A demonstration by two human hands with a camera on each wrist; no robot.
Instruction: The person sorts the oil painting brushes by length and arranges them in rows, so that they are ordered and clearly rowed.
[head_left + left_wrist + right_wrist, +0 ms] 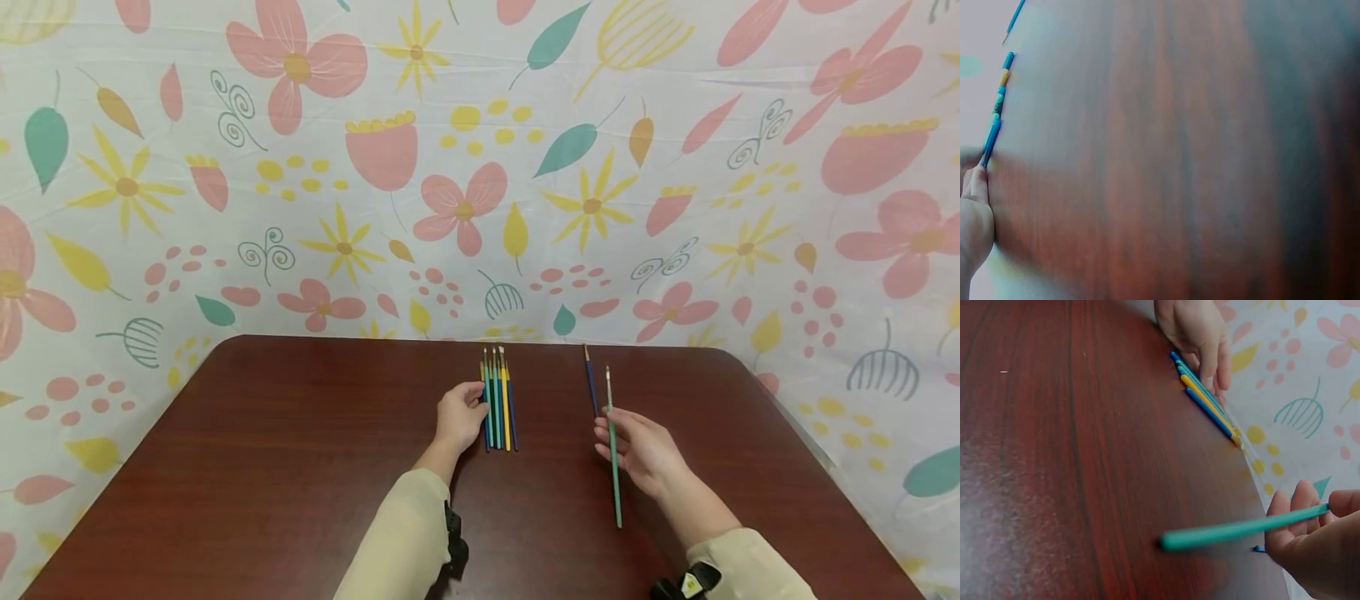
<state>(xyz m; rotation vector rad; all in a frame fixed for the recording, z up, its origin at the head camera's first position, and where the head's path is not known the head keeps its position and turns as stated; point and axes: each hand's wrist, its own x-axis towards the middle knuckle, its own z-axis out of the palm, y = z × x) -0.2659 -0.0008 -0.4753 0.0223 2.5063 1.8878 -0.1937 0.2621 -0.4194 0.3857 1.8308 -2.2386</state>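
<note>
My right hand (647, 450) pinches a thin green paintbrush (615, 483) between thumb and fingers, bristles pointing away from me. In the right wrist view the green handle's blunt end (1175, 540) sticks out over the table. My left hand (460, 419) is at the left side of a row of several paintbrushes (498, 408) with blue, green and yellow handles. Its fingertips touch the outermost brush, and the thumb (1208, 372) lies along the row. Near the right hand's fingers lies a separate blue paintbrush (591, 379), its lower end hidden behind that hand.
The dark reddish-brown wooden table (300, 467) has rounded far corners. Right behind its back edge hangs a white cloth (465, 308) printed with flowers and leaves. Both bristle rows lie close to that edge. A black strap device (453, 537) sits at my left wrist.
</note>
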